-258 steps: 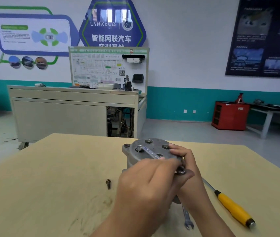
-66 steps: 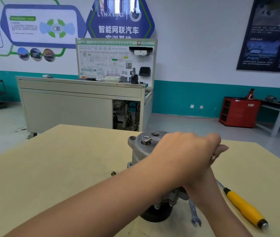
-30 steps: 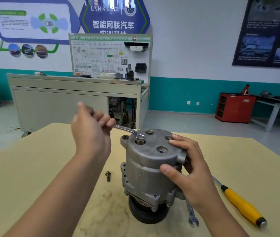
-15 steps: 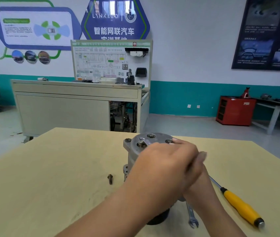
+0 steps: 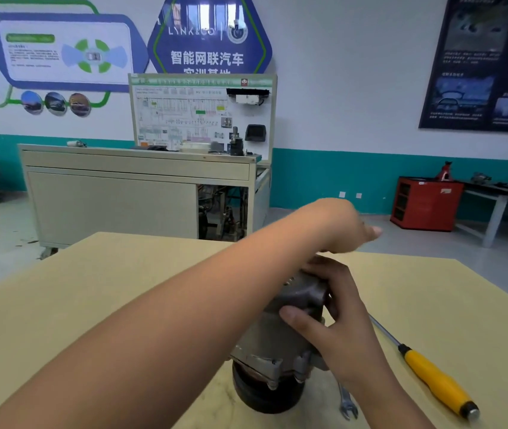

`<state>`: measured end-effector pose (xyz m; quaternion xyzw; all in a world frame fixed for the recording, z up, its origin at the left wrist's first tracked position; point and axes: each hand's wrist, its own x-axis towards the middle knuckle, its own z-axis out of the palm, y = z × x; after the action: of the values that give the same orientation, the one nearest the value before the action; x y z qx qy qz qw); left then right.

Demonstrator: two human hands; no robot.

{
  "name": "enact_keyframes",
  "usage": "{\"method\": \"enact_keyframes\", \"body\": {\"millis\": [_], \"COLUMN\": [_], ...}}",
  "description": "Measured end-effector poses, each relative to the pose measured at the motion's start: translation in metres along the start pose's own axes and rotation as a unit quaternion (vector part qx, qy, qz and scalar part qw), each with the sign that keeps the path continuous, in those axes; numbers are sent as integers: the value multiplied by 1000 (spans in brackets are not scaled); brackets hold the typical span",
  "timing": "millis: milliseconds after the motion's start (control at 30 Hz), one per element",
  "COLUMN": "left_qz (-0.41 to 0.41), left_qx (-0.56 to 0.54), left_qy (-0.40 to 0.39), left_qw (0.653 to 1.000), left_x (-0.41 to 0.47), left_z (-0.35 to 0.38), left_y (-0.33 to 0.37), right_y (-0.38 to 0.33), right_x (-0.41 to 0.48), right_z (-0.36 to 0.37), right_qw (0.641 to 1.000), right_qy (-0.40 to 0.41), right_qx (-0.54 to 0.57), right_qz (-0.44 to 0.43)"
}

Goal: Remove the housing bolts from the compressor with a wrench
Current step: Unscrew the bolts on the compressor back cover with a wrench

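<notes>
**Q:** Grey metal, centre: which part?
**A:** The compressor [image 5: 296, 305]. It stands upright on its black pulley [image 5: 265, 394], near the front of the tan table [image 5: 91, 289].

**Q:** And the hands?
**A:** My right hand [image 5: 336, 320] clamps the housing from the right, with the thumb [image 5: 293, 315] on the near face and the fingers [image 5: 324, 264] curled over the top edge. My left forearm [image 5: 184, 320] lies from lower left across the top of the compressor. My left hand [image 5: 336, 226] is above and beyond it, back toward the camera, one fingertip pointing right. I cannot tell whether it grips anything, because its palm side is hidden.

**Q:** The bolts?
**A:** Hidden under my left arm.

**Q:** Items at right?
**A:** A wrench [image 5: 345, 404] lies flat on the table just beside the pulley, its open end toward me and its shank passing under my right wrist. Further right lies a screwdriver [image 5: 435, 379], yellow handle toward me. Its steel shaft [image 5: 383, 331] angles back toward the compressor, and neither hand touches it.

**Q:** Background?
**A:** A cream cabinet [image 5: 110, 196] carrying a wiring board [image 5: 200, 113], a white wall [image 5: 339, 103] with a teal band, and a red cabinet [image 5: 426, 202] at right.
</notes>
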<state>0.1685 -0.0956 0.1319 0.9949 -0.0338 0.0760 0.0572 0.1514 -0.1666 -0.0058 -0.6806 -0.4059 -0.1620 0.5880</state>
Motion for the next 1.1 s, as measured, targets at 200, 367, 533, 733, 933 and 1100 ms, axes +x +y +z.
{"method": "enact_keyframes", "body": {"millis": [200,367,533,733,933,1100], "left_qz": [-75,-126,-220,-187,-40,203], "left_qx": [-352,-527,-748,-803,-678,-479], "left_qy": [-180,-190,10,413,604,641], "left_qw": [916,819,626,386,417,565], "left_x": [17,24,20,-36,-95,-111], "left_z": [-7,-8,-1,18,50,82], "left_y": [-35,-58,-95,-112,-82,-49], "right_y": [0,0,5,6,6,2], "right_x": [0,1,-2,-2,-3,-4], "right_z": [-1,-2,-7,-6,-5,-5], "right_qw": [1000,999,999,1000,999,999], "right_qy": [-9,-2,9,18,15,26], "right_qx": [10,11,13,7,15,7], "right_qz": [27,40,29,25,28,33]}}
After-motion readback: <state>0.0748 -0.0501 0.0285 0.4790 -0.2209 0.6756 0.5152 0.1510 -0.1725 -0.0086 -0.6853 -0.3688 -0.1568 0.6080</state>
